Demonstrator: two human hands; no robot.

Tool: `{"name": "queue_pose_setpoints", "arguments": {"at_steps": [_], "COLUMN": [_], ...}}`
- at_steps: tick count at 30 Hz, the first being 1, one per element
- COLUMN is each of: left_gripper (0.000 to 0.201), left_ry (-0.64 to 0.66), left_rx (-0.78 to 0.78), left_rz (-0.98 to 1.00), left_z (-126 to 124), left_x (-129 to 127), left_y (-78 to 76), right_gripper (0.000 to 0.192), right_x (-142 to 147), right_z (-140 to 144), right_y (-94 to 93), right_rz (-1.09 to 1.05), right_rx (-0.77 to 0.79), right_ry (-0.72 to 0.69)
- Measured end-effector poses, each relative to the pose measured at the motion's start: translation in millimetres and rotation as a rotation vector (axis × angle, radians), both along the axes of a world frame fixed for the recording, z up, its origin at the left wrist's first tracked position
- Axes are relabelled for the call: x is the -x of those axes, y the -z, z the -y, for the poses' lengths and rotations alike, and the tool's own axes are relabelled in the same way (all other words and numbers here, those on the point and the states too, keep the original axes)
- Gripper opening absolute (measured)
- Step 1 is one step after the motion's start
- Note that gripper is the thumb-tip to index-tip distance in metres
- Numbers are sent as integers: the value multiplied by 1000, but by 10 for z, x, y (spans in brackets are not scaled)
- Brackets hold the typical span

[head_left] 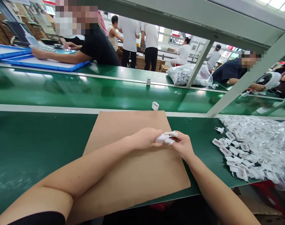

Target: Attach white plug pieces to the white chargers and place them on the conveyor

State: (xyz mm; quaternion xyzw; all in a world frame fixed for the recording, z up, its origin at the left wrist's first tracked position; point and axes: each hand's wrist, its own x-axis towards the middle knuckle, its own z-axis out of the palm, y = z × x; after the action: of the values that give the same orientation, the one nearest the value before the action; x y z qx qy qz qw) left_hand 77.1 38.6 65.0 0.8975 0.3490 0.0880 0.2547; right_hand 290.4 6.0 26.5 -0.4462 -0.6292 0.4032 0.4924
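My left hand (pixel 146 138) and my right hand (pixel 182 144) meet above a brown cardboard sheet (pixel 133 168) on the green bench. Between their fingertips they hold small white plug parts (pixel 167 138), with metal pins showing. White finger cots cover some fingertips of my right hand. How many parts are in the grip is unclear.
A heap of white plug parts in clear plastic (pixel 255 150) lies at the right. One white adapter shell (pixel 155 106) sits on the rail beyond the cardboard, another (pixel 148 81) stands on the green conveyor. Other people work across the line beside blue trays (pixel 44 64) and a bag of parts (pixel 187 75).
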Motion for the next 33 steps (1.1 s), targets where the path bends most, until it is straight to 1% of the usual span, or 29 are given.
{"name": "queue_pose_setpoints", "arguments": {"at_steps": [2,6,9,13,15,17,19,21,23,24,26,28,30,31,32,33], "left_gripper": [20,26,28,36,41,44,48,55,54,53,53,53,53,52,52,50], "left_ry": [11,7,9,-4,0,44,66,6,-66,-79,-64,-55,-60,-81,-122,-183], "left_rx": [2,26,43,88,175,315,454,541,588,615,668,671,607,561,512,457], "left_rz": [13,82,120,200,265,331,378,410,438,450,476,472,438,430,447,496], "left_z": [9,31,50,61,50,23,-12,-40,-45,-34,10,65,80,52,-10,-109], "left_x": [12,-2,-26,-38,-33,-31,-37,-53,-77,-93,-133,-168,-168,-145,-106,-49], "left_y": [-28,-52,-10,63,68,56,49,70,117,144,190,204,176,148,113,76], "right_gripper": [15,17,18,16,18,25,31,31,28,28,30,36,41,42,43,45], "right_x": [25,77,93,63,35,6,-22,-43,-51,-50,-44,-54,-116,-178,-259,-358], "right_z": [7,53,88,56,8,-42,-76,-87,-77,-67,-52,-62,-112,-151,-193,-236], "right_y": [5,7,14,34,44,49,42,26,10,4,0,-4,-24,-43,-66,-92], "right_rz": [-44,-95,-98,-70,-71,-79,-62,-22,8,10,-12,-38,-43,-20,32,114], "right_rx": [23,-6,-22,-2,48,81,61,10,-20,-21,1,34,44,26,-2,-26], "right_ry": [-5,44,70,39,18,24,52,64,57,59,78,78,89,137,233,376]}}
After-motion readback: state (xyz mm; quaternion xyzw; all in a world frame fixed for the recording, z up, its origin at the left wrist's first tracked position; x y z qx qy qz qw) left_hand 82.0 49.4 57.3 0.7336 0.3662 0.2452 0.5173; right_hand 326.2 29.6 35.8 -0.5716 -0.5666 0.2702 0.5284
